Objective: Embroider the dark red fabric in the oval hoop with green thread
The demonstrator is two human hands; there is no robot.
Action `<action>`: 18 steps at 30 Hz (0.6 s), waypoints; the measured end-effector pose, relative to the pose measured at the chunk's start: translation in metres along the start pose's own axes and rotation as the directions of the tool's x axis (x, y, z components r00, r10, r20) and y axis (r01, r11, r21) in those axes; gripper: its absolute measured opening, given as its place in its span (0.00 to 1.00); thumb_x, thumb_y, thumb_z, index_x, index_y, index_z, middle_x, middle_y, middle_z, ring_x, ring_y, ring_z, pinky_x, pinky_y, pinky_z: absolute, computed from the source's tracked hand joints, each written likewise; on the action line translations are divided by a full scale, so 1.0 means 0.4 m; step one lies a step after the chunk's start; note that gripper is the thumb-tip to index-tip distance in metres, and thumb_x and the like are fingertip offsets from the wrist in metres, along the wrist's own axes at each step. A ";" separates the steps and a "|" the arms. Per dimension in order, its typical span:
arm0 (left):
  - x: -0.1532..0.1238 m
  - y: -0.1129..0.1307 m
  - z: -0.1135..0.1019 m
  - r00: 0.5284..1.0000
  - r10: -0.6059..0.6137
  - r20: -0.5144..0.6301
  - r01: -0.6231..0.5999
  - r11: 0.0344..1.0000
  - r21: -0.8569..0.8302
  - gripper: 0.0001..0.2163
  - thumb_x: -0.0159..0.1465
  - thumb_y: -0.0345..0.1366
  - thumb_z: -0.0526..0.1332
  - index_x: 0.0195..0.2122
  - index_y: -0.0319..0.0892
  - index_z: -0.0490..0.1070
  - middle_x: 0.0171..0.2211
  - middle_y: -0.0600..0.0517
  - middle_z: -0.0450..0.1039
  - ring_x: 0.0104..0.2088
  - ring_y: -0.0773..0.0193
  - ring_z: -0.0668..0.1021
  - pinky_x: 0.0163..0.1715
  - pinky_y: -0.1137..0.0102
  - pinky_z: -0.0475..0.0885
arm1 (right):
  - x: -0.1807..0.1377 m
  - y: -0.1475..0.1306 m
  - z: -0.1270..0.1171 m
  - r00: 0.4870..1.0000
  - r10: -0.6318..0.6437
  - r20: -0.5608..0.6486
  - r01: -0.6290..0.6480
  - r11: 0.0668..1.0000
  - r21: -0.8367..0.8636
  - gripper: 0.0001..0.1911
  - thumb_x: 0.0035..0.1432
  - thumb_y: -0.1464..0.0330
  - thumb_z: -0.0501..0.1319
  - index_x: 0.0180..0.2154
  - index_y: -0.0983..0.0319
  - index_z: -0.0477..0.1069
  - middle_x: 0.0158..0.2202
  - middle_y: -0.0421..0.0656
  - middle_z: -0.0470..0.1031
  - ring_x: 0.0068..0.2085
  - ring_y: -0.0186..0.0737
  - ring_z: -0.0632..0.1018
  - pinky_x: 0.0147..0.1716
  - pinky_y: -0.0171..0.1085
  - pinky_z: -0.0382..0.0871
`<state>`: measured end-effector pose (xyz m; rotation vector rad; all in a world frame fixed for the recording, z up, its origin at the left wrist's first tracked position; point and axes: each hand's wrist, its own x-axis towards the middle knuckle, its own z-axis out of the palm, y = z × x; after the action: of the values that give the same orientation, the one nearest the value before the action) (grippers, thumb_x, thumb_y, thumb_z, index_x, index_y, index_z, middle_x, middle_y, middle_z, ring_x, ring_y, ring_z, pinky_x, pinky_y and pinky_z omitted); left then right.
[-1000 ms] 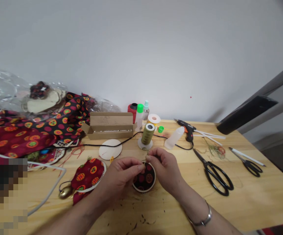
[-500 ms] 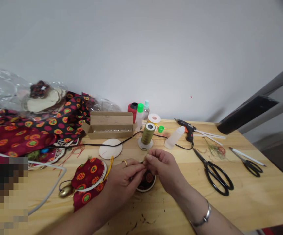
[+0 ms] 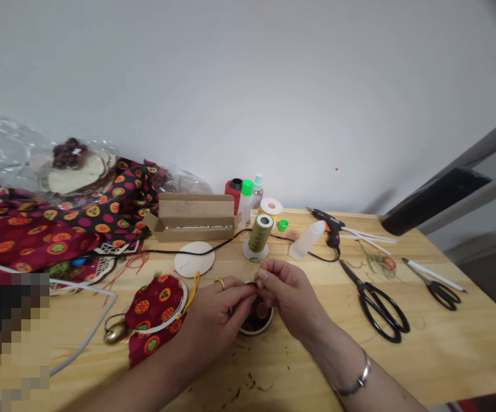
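My left hand (image 3: pixel 213 312) and my right hand (image 3: pixel 288 297) meet over a small round disc covered in dark patterned fabric (image 3: pixel 257 317) on the wooden table (image 3: pixel 445 355). Fingertips of both hands are pinched together at the disc's top edge, on something too fine to name. A gold ring shows on the left hand, a metal bangle on the right wrist. An olive thread spool (image 3: pixel 260 234) stands just behind the hands. A second fabric-covered disc (image 3: pixel 157 300) with a brass bell (image 3: pixel 114 335) lies to the left.
Large black scissors (image 3: pixel 379 312) and smaller scissors (image 3: pixel 435 286) lie right. A glue gun (image 3: pixel 327 226), white bottle (image 3: pixel 306 240), open cardboard box (image 3: pixel 194 217), plain round disc (image 3: pixel 194 260) and bottles stand behind. Patterned cloth (image 3: pixel 37 234) and plastic bags pile up left.
My left hand slid right over the small disc, covering most of it. Both hands' fingertips closed together at its top edge. The right hand barely moved.
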<state>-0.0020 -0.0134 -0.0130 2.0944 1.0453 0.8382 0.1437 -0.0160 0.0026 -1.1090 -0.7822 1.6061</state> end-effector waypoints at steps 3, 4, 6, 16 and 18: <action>0.000 -0.007 -0.002 0.998 -0.054 -0.015 0.054 0.997 0.049 0.10 0.61 0.32 0.54 0.35 0.43 0.75 0.35 0.48 0.74 0.35 0.62 0.75 0.36 0.71 0.68 | 0.001 -0.009 -0.006 1.000 -0.028 -0.005 0.028 1.000 0.012 0.12 0.44 0.66 0.65 0.23 0.64 0.63 0.18 0.34 0.64 0.16 0.23 0.58 0.15 0.26 0.49; 0.001 -0.010 -0.003 0.997 -0.068 -0.029 0.070 0.995 0.071 0.10 0.61 0.32 0.54 0.34 0.43 0.75 0.37 0.47 0.73 0.37 0.60 0.74 0.38 0.69 0.67 | 0.001 -0.012 -0.009 0.999 -0.038 -0.001 0.038 0.999 0.021 0.12 0.44 0.66 0.65 0.24 0.64 0.63 0.18 0.34 0.64 0.17 0.23 0.58 0.15 0.26 0.48; 0.002 -0.017 -0.005 0.994 -0.081 -0.077 0.089 0.990 0.107 0.09 0.60 0.32 0.54 0.32 0.42 0.75 0.42 0.46 0.71 0.42 0.58 0.73 0.42 0.66 0.66 | 0.002 -0.016 -0.014 0.998 -0.053 0.014 0.053 0.998 0.034 0.12 0.45 0.67 0.65 0.24 0.65 0.63 0.18 0.34 0.64 0.17 0.22 0.58 0.16 0.27 0.48; 0.014 0.006 -0.022 0.898 -0.384 -0.215 0.262 0.859 -0.440 0.14 0.61 0.36 0.54 0.47 0.43 0.66 0.31 0.52 0.71 0.26 0.66 0.71 0.28 0.72 0.67 | 0.001 -0.008 -0.011 0.995 -0.100 -0.005 0.098 0.986 -0.138 0.09 0.47 0.67 0.62 0.23 0.65 0.64 0.16 0.34 0.64 0.17 0.23 0.59 0.16 0.27 0.50; 0.017 0.015 -0.024 0.881 -0.473 -0.016 0.372 0.714 -0.593 0.15 0.61 0.38 0.54 0.48 0.42 0.66 0.20 0.57 0.67 0.17 0.71 0.65 0.18 0.75 0.60 | -0.002 -0.006 -0.007 0.995 -0.095 -0.009 0.091 0.975 -0.200 0.09 0.48 0.68 0.62 0.23 0.65 0.64 0.16 0.34 0.64 0.17 0.24 0.59 0.16 0.26 0.52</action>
<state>-0.0034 -0.0081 -0.0010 1.2189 1.1248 0.9522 0.1471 -0.0160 0.0038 -1.2092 -0.9856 1.4607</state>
